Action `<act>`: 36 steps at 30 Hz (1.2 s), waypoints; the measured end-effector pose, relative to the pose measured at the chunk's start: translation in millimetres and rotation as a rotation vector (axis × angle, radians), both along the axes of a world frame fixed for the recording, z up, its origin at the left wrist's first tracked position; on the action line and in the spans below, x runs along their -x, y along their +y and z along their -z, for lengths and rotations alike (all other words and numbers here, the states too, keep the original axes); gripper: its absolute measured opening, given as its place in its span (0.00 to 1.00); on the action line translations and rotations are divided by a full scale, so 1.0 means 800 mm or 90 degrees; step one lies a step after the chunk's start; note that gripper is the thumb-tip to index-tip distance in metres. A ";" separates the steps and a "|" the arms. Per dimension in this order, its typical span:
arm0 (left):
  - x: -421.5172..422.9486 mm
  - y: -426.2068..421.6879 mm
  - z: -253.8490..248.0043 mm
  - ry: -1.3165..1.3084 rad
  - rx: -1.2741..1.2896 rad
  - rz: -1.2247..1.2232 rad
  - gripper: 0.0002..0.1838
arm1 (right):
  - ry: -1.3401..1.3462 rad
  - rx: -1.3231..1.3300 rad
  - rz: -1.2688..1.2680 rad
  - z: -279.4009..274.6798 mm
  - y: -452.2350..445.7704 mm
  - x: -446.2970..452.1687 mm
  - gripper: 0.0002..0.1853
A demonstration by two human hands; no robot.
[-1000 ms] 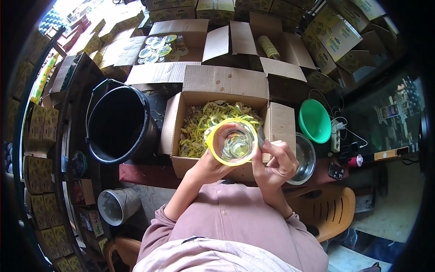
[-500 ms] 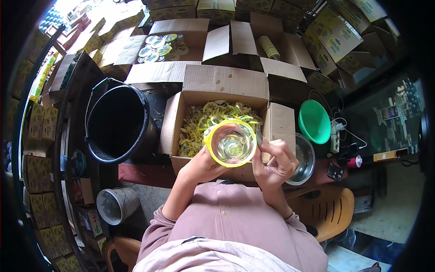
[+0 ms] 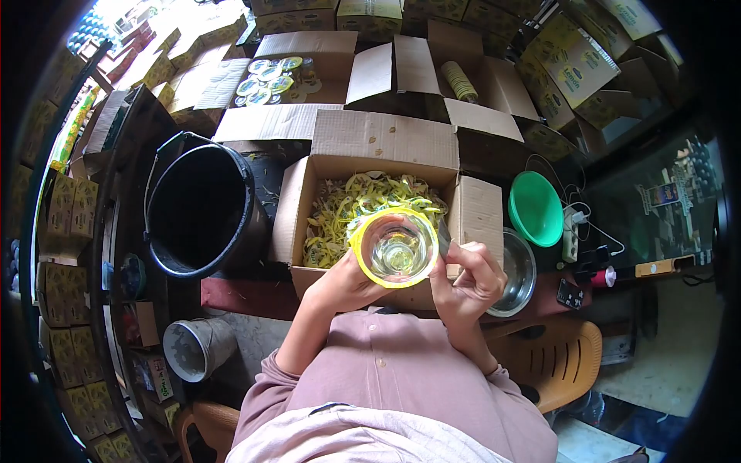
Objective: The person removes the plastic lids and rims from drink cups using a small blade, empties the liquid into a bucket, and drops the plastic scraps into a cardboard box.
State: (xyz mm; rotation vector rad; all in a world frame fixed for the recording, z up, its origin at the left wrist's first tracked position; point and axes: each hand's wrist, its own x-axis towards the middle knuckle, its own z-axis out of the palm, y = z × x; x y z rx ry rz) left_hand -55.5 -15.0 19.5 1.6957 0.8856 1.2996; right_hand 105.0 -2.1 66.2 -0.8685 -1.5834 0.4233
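Observation:
My left hand is closed around a clear cup with a bright yellow rim, its round end facing me. The cup is held over the near edge of an open cardboard box. Curled yellow-green strips fill much of that box. To the cup's right, my right hand is closed in a pinch, fingertips at the yellow rim. A thin greyish sliver shows between those fingertips and the rim; its kind cannot be made out.
A black bucket stands left, and a green bowl and metal bowl are right. Behind are a carton with printed lids and one with stacked cups. A phone lies near a power strip.
The cup has shifted very slightly downward and tilted a little. Both hands keep nearly the same place and grip.

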 end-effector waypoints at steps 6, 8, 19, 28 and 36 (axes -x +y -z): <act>0.003 -0.002 -0.005 0.038 -0.002 0.009 0.37 | -0.012 -0.012 -0.002 -0.002 0.003 0.001 0.11; 0.006 0.001 -0.003 0.041 0.002 0.022 0.37 | -0.034 -0.009 -0.026 0.001 0.000 0.000 0.11; 0.006 -0.002 -0.015 -0.069 0.038 0.074 0.38 | -0.001 0.005 -0.008 -0.001 0.004 -0.002 0.10; -0.011 0.004 -0.009 -0.160 0.026 0.027 0.40 | -0.023 -0.014 0.017 -0.004 -0.002 0.003 0.10; -0.006 0.005 -0.004 -0.093 0.013 0.006 0.37 | -0.065 -0.041 0.050 -0.006 0.001 0.004 0.12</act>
